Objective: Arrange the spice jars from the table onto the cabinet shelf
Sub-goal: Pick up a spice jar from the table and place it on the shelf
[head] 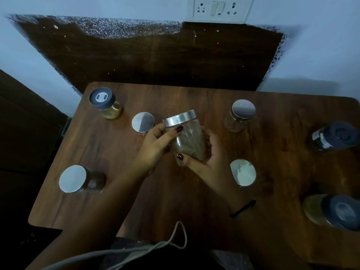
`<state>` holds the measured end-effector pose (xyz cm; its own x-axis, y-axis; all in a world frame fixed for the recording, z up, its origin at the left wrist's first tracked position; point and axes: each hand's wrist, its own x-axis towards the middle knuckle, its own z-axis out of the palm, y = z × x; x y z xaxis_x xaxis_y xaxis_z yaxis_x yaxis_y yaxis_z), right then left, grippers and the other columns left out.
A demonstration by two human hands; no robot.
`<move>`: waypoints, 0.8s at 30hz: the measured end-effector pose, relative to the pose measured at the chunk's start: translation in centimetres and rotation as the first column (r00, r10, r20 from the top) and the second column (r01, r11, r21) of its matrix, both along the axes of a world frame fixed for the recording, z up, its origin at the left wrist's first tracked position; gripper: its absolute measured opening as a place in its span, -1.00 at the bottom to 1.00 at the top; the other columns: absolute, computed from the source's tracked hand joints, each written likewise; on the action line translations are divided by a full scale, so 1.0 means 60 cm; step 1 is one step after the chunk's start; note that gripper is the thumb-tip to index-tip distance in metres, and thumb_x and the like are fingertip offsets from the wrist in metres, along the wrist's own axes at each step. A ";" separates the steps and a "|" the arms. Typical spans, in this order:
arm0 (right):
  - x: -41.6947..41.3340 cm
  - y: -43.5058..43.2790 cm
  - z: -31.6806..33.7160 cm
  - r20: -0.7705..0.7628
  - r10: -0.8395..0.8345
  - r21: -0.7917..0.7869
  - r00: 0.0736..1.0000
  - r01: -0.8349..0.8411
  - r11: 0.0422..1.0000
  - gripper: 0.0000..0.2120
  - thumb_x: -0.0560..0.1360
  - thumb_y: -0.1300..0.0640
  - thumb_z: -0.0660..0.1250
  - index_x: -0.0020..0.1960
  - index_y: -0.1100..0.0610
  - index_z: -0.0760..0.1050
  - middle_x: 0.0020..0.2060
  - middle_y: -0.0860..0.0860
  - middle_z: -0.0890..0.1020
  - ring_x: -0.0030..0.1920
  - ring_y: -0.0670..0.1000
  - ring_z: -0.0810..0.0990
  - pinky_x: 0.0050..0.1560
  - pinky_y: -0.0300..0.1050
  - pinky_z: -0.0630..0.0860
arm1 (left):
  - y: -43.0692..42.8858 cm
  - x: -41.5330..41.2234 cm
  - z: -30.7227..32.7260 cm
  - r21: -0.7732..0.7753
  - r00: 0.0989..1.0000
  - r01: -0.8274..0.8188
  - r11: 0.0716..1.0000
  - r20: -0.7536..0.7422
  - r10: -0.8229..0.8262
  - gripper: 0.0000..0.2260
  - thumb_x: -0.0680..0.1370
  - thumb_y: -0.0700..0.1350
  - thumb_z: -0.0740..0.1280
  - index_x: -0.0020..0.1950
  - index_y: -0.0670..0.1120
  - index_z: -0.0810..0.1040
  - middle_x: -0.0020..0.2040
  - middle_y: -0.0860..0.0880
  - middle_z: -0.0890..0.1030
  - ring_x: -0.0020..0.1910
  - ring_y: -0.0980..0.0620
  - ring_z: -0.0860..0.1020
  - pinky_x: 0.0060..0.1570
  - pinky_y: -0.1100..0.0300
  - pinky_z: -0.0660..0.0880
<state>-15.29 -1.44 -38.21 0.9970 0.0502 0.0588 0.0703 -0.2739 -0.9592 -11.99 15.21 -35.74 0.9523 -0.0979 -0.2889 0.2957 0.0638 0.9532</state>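
A clear glass spice jar (188, 139) with a silver lid and brown contents is lifted above the middle of the wooden table (175, 191), tilted with its lid away from me. My left hand (155, 145) grips its upper left side, thumb just under the lid. My right hand (208, 158) cups its lower right side, thumb across the base. Several other jars stand on the table: silver-lidded ones (143, 122) (240, 114) (78, 180) (243, 172) and dark-lidded ones (105, 101) (335, 136) (335, 211). The cabinet shelf is not in view.
A dark wooden board (155, 55) leans against the wall behind the table, under a white socket plate (220, 8). Dark furniture (23, 133) stands to the left of the table. A grey cord (136, 250) hangs near the table's front edge.
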 end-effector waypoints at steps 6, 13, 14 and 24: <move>-0.019 -0.019 0.022 0.009 -0.001 0.060 1.000 0.001 0.998 -0.30 0.29 -0.13 0.50 0.36 -0.08 0.32 0.22 -0.08 0.54 0.21 -0.12 0.57 0.14 -0.10 0.60 | -0.026 -0.029 0.015 -0.003 0.999 0.002 1.000 0.037 -0.002 -0.64 0.49 0.04 0.32 0.17 -0.15 0.60 -0.04 -0.03 0.71 -0.08 0.05 0.68 -0.12 0.17 0.62; -0.043 -0.038 0.041 -0.017 -0.034 0.192 0.999 0.037 0.981 -0.31 0.26 -0.02 0.57 0.29 0.00 0.35 0.16 -0.14 0.53 0.13 -0.23 0.57 -0.02 -0.32 0.56 | -0.038 -0.055 0.037 0.034 0.998 -0.050 0.998 0.027 0.050 -0.51 0.52 0.20 0.23 0.25 -0.13 0.57 0.11 -0.14 0.68 0.10 -0.08 0.65 0.10 -0.04 0.58; -0.045 -0.041 0.045 -0.021 -0.036 0.209 0.999 0.040 0.977 -0.33 0.26 0.00 0.58 0.27 -0.01 0.36 0.16 -0.13 0.54 0.13 -0.22 0.58 -0.01 -0.30 0.57 | -0.041 -0.058 0.042 0.013 0.997 -0.078 0.997 0.009 0.077 -0.50 0.54 0.25 0.18 0.23 -0.10 0.59 0.13 -0.15 0.67 0.15 -0.14 0.63 0.17 -0.11 0.55; -0.064 -0.068 0.074 -0.037 -0.006 0.385 0.999 0.020 0.923 -0.49 0.23 -0.12 0.52 0.11 -0.05 0.43 0.05 -0.01 0.65 0.05 -0.06 0.67 -0.05 -0.22 0.60 | -0.109 -0.103 0.038 -0.156 0.989 -0.102 0.982 -0.120 0.084 -0.56 0.70 0.15 -0.03 0.25 0.00 0.57 0.18 -0.06 0.68 0.20 -0.03 0.63 0.23 0.01 0.51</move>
